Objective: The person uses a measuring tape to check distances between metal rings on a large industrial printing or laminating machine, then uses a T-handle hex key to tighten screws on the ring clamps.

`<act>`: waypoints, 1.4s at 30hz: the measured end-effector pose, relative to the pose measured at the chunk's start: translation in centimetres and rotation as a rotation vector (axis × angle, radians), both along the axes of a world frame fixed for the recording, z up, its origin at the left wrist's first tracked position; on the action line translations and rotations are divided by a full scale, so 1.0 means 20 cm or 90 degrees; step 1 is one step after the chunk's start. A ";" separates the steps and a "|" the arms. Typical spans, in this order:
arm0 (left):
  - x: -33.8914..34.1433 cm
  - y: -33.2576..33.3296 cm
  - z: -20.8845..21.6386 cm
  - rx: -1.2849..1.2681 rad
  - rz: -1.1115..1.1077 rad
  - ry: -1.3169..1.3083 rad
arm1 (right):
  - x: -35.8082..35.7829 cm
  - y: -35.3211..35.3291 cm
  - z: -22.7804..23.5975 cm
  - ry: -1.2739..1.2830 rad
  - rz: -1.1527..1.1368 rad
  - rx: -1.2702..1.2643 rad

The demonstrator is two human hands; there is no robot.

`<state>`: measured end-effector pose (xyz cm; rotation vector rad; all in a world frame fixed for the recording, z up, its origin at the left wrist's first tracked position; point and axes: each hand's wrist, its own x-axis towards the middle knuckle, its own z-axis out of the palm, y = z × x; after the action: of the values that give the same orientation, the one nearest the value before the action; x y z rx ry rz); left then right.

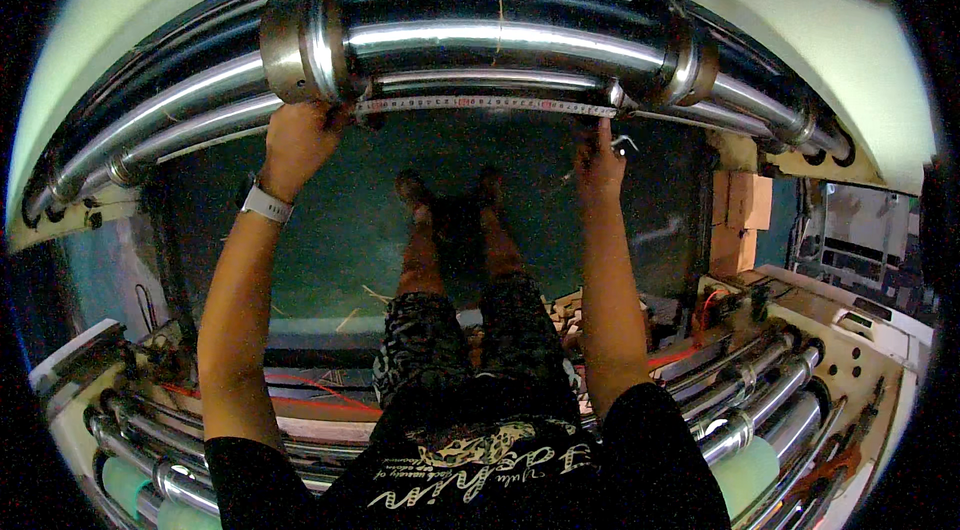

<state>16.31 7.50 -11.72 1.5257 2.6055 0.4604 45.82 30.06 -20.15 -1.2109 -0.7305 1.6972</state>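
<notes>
A white tape measure (462,105) is stretched level along the underside of a thin shiny shaft (490,82), between two collars. My left hand (303,142) is closed on its left end, just below the big metal collar (300,40); my own fingers hide part of that end. At the tape's right end, the index finger of my right hand (602,168) points up and touches it, close to the right collar (690,60). The other fingers are curled round a thin bent metal rod that looks like a hex key (625,144).
Thick polished rollers (500,37) cross in front of me between pale machine side frames (880,60). More rollers (780,385) lie behind me on both sides. Cardboard boxes (738,220) stand at the right. I stand on a dark green floor (340,200).
</notes>
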 end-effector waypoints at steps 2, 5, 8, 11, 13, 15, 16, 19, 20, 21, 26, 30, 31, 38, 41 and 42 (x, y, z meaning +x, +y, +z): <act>0.00 -0.01 0.00 -0.002 0.000 0.027 | 0.00 -0.06 0.13 -0.101 -0.014 0.089; 0.00 0.02 0.00 -0.031 -0.005 0.029 | 0.04 0.09 0.01 -0.188 -0.005 0.362; -0.02 0.02 -0.01 -0.077 0.011 0.014 | 0.07 0.21 -0.03 -0.279 0.020 0.491; -0.01 0.01 -0.02 -0.060 0.007 -0.015 | 0.05 0.20 -0.02 -0.241 0.008 0.575; -0.03 -0.01 -0.05 -0.027 -0.004 0.006 | 0.04 0.19 -0.01 -0.239 0.006 0.562; -0.04 -0.01 -0.08 -0.015 -0.027 0.045 | 0.05 0.21 -0.01 -0.119 0.036 0.476; -0.04 0.00 -0.06 -0.027 -0.039 0.053 | 0.05 0.19 0.02 -0.088 0.063 0.423; -0.03 0.01 0.00 -0.096 -0.030 0.023 | 0.06 0.20 0.03 -0.122 0.070 0.393; -0.03 -0.01 0.00 -0.067 -0.039 0.024 | 0.08 0.24 0.01 -0.140 0.079 0.420; -0.03 -0.02 0.00 -0.040 -0.047 0.027 | 0.09 0.24 0.01 -0.160 0.087 0.425; -0.04 0.00 -0.06 -0.011 -0.031 0.035 | 0.08 0.23 0.04 -0.175 0.096 0.366; -0.05 0.01 -0.07 -0.028 -0.042 0.057 | 0.09 0.23 0.04 -0.113 0.101 0.306; -0.05 0.01 -0.08 -0.026 -0.045 0.066 | 0.10 0.24 0.03 -0.114 0.104 0.322; -0.01 0.00 0.00 -0.037 -0.016 0.072 | 0.10 0.25 0.03 -0.129 0.141 0.392; -0.01 0.01 -0.01 -0.037 -0.010 0.077 | 0.14 0.30 0.00 -0.254 0.139 0.469; -0.01 0.01 -0.02 -0.032 -0.008 0.078 | 0.16 0.32 -0.02 -0.321 0.139 0.503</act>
<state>16.04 7.69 -12.11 1.6026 2.6736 0.3079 48.95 36.54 -20.51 -0.9901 -1.6953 1.0540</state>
